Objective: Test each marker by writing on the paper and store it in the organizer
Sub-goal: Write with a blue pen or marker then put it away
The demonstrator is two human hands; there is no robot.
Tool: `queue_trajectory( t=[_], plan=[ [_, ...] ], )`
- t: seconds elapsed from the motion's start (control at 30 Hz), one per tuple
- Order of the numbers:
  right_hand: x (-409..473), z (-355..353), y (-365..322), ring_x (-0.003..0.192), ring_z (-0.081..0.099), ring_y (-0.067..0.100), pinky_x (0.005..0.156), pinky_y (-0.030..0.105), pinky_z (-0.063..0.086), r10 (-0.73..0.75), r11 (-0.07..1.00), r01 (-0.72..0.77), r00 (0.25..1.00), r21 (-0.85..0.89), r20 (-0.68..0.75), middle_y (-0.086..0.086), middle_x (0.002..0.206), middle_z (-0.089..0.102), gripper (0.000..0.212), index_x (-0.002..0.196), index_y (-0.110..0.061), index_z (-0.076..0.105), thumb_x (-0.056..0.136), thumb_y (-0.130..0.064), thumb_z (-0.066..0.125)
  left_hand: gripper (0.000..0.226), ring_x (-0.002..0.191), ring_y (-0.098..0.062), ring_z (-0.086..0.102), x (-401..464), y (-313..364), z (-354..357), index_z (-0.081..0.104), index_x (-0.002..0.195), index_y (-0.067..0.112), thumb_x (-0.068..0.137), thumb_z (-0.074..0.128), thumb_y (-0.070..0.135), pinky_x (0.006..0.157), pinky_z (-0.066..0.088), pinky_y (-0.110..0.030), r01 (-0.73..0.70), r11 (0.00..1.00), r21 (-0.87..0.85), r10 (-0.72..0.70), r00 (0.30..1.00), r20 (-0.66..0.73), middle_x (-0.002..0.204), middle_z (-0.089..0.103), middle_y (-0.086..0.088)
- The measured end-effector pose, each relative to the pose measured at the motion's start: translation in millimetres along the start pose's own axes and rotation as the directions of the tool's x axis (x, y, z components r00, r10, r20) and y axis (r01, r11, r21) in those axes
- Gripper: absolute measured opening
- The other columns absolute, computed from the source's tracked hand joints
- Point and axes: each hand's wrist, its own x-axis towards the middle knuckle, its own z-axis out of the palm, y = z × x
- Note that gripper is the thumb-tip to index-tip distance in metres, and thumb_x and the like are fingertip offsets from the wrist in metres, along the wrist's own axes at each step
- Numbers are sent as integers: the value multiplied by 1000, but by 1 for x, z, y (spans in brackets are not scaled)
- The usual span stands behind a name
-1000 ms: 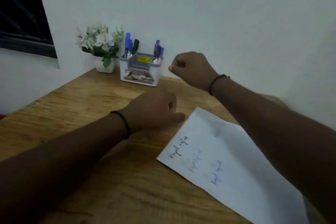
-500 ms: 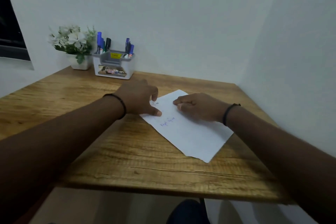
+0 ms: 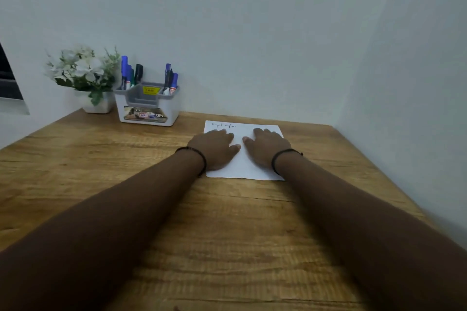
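— Hands first: where are yours?
— Your left hand (image 3: pixel 216 148) and right hand (image 3: pixel 265 145) both lie palm down on the paper (image 3: pixel 242 161), side by side, thumbs nearly meeting in the middle. Your fingers are stretched out flat, pressing the sheet and holding nothing.

— What can't you make out?
— Your hands cover most of the sheet. One line of handwriting shows at its far left corner, too small to read. Your fingertips blur into the page, so I cannot tell how far apart they are spread. Your forearms run off the bottom edge of the view, elbows out of sight.

— And the markers?
— They stand upright in the organizer (image 3: pixel 147 106), at the back left of the table (image 3: pixel 101 171) against the wall, well apart from your hands. The left markers (image 3: pixel 130 73) are a blue and dark cluster in the left compartment; the right markers (image 3: pixel 171 78) fill the right one. Their lower halves are hidden by the organizer's walls, and the exact count is hard to tell because they overlap. The middle tray carries a yellow sticker (image 3: pixel 151 90), its print unreadable.

— Anything else?
— Just left of the organizer sits a plant (image 3: pixel 84 70) with white flowers in a white pot. Each of your wrists wears a dark band. A dark window frame is cut off at the far left.
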Motion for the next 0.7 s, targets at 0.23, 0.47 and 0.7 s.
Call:
queue_trajectory(
  t=[0.23,0.47,0.7],
  plan=[
    [11,5,20,137,41,24,110,41,35,-85,996,85,996,0,-13,4,151,47,57,146,-20,45,101,-52,30,52,140,-19,26,23,-10,-7,32,145,19,101,25,45,113,25,-40,-14,999,-38,15,999,33,153,30,-3],
    [19,8,20,139,39,24,109,41,34,-83,996,83,996,-17,-35,5,151,46,58,147,-19,42,101,-52,29,55,140,-19,28,34,-15,-4,36,143,18,100,22,49,111,26,-40,-41,997,-71,42,999,17,152,32,-4],
    [17,3,20,133,45,26,112,46,33,-117,990,96,965,-100,-233,7,141,55,58,138,-16,52,100,-55,31,71,145,-19,17,31,-22,0,26,149,21,94,16,63,115,18,-39,2,996,-93,-20,981,-193,159,17,-3]
  ],
)
